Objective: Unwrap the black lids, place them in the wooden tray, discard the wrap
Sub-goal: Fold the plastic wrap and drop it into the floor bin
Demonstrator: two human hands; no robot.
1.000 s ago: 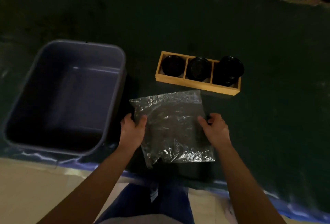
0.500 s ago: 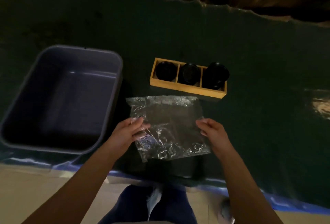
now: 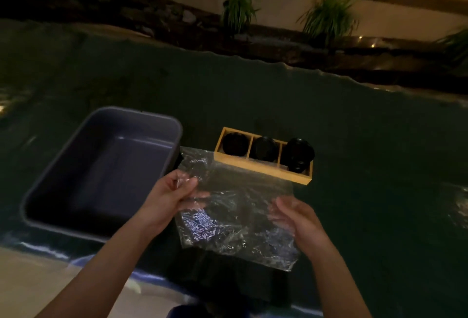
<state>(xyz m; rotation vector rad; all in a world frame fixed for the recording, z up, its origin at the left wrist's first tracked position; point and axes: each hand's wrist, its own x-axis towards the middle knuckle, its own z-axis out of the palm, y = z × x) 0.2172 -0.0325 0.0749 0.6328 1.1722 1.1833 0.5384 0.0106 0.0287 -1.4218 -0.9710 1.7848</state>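
A crinkled sheet of clear wrap [image 3: 235,211] is lifted off the dark green table, held between both hands. My left hand [image 3: 172,196] pinches its left edge near the top. My right hand [image 3: 296,219] holds the right edge from behind, with its fingers showing through the film. Beyond the wrap stands the wooden tray [image 3: 258,165] with three compartments. A black lid lies in the left compartment [image 3: 235,144], another in the middle [image 3: 266,148], and the right one [image 3: 298,153] holds black lids stacked above the rim.
A grey-blue plastic bin [image 3: 167,145] sits to the left of the tray, empty inside, its right wall close to my left hand. The table's near edge runs just below my forearms. Potted plants [image 3: 238,8] line the floor beyond the far edge.
Both hands have raised the wrap off the table and drawn it up toward the tray. The camera has tilted upward, bringing the plants and floor into view.
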